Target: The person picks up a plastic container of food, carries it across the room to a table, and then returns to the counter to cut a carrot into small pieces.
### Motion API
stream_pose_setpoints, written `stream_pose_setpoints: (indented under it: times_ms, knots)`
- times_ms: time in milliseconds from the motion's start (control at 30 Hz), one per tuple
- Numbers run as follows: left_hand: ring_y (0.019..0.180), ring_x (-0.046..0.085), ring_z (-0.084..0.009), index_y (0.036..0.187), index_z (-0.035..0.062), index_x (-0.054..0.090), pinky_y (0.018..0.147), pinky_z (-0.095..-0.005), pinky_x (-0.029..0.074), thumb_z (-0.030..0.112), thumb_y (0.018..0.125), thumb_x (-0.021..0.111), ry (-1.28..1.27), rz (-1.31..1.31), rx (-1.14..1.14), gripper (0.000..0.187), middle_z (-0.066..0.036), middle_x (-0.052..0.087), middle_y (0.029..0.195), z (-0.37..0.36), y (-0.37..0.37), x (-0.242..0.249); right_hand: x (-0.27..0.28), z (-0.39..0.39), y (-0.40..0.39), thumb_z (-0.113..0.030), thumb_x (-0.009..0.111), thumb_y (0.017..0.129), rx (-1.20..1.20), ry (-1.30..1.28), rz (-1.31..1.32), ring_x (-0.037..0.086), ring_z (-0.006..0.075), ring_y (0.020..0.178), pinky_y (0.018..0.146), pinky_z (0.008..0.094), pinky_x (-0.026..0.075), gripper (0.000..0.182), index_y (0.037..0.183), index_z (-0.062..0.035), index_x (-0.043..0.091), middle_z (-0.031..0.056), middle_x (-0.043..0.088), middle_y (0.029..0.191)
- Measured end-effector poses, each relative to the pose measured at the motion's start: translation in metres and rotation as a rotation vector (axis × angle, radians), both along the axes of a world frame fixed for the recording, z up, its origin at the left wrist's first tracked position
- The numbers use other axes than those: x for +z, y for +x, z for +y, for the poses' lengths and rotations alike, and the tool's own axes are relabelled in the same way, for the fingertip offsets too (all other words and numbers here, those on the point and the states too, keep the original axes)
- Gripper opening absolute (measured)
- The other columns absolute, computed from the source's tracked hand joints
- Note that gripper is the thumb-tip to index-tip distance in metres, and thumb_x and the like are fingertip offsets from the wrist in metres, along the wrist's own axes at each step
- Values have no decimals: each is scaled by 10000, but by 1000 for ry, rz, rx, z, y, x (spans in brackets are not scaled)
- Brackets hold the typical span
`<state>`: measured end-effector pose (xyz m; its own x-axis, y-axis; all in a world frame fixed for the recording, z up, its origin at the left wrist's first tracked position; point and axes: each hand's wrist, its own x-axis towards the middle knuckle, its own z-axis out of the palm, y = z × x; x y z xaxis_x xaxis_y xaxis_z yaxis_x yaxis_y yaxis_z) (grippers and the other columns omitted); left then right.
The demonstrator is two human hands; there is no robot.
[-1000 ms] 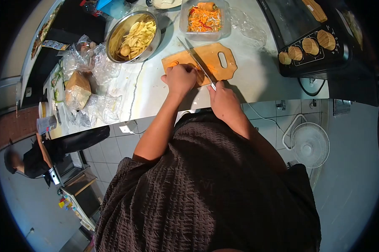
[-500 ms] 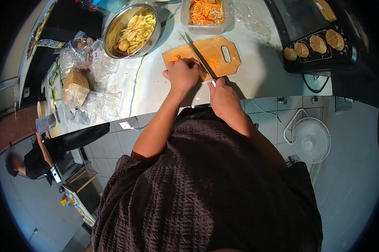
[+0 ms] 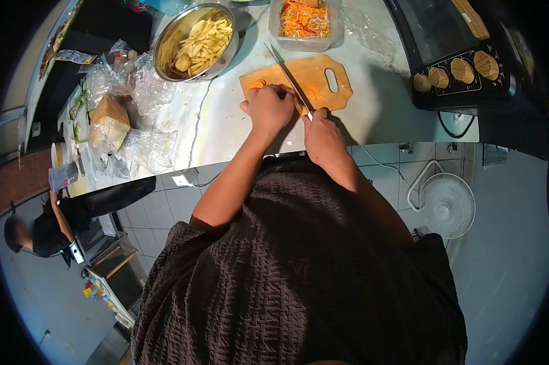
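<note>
A wooden cutting board [image 3: 328,63] lies on the counter with orange carrot slices [image 3: 259,83] at its left side and thin carrot strips [image 3: 314,92] near its middle. My left hand [image 3: 269,108] is closed, its curled fingers pressing carrot against the board; most of that piece is hidden beneath them. Wrapped round the handle of a kitchen knife [image 3: 284,70] is my right hand [image 3: 324,137]. The blade points away from me across the board, right beside my left fingertips.
Behind the board stand a steel bowl [image 3: 227,59] of cut potato strips and a clear container [image 3: 306,44] of shredded carrot. Plastic bags [image 3: 149,149] and a wrapped block [image 3: 108,125] lie left. A black oven [image 3: 463,91] stands right. Another person [image 3: 49,231] is at far left.
The view has shifted slightly, so the board and bowl appear a little lower and further right. Both hands stay at the board, with the knife still alongside the left fingers.
</note>
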<state>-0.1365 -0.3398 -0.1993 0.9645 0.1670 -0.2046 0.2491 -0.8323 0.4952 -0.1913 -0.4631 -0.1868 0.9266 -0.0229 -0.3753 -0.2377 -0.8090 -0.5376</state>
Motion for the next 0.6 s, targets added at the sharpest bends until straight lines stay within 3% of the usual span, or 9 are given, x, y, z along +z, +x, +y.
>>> stream_pose_setpoints:
  times_ms: [167, 367, 533, 600]
  knots:
    - [1015, 520, -322, 857, 118, 756, 834, -459, 288, 338, 817, 637, -35, -45, 3, 254, -110, 686, 786, -3, 0, 0, -1, -15, -7, -261, 461, 978, -2, -20, -16, 608, 503, 814, 739, 560, 470, 329, 1011, 65, 437, 318, 630, 826]
    - [978, 545, -332, 858, 126, 757, 836, -465, 296, 348, 824, 623, 93, -60, -30, 261, -102, 691, 784, -6, 2, 6, 8, -26, -7, -284, 455, 978, -9, -8, 22, 609, 491, 870, 780, 556, 466, 347, 1046, 57, 459, 317, 633, 869]
    - [994, 569, -310, 885, 154, 761, 849, -473, 290, 363, 832, 620, -141, 43, 10, 257, -85, 703, 820, 12, 11, -8, 13, -29, -4, -304, 443, 982, 10, 3, 110, 616, 478, 914, 825, 538, 471, 372, 1087, 52, 468, 310, 641, 921]
    - [1020, 572, -305, 912, 165, 763, 855, -471, 288, 370, 830, 623, -111, 52, 9, 261, -83, 712, 849, 13, 11, -9, 13, -30, -2, -312, 446, 981, 20, 0, 135, 614, 478, 928, 847, 532, 468, 379, 1103, 46, 467, 291, 648, 948]
